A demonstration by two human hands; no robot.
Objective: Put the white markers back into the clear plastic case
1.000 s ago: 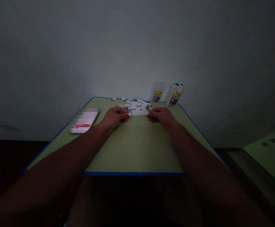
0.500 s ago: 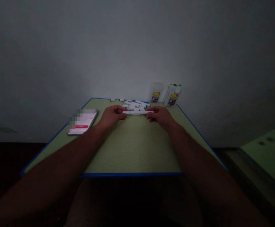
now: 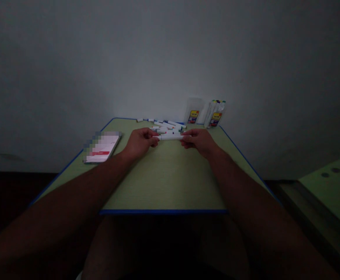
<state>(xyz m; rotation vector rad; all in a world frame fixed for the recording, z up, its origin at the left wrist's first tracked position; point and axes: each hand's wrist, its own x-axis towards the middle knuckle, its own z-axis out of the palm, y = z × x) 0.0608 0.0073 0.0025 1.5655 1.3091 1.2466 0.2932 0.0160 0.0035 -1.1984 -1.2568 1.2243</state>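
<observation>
A white marker (image 3: 171, 137) lies level between my two hands, a little above the tabletop. My left hand (image 3: 141, 143) pinches its left end between thumb and fingers. On the other end, the fingers of my right hand (image 3: 199, 140) are closed in a similar pinch. Just behind it, several loose white markers (image 3: 165, 125) with small coloured ends lie in a heap, partly hidden by the hands and the held marker.
A pale green table (image 3: 164, 182) has a blue edge. On its left lies a phone (image 3: 104, 147) with a lit, partly blurred screen. At the back right, a clear case (image 3: 193, 111) stands against the wall beside a second case (image 3: 215, 114) holding several markers.
The whole view has shifted slightly, so the table and cases sit a little higher. Both hands keep hold of the marker in nearly the same place.
</observation>
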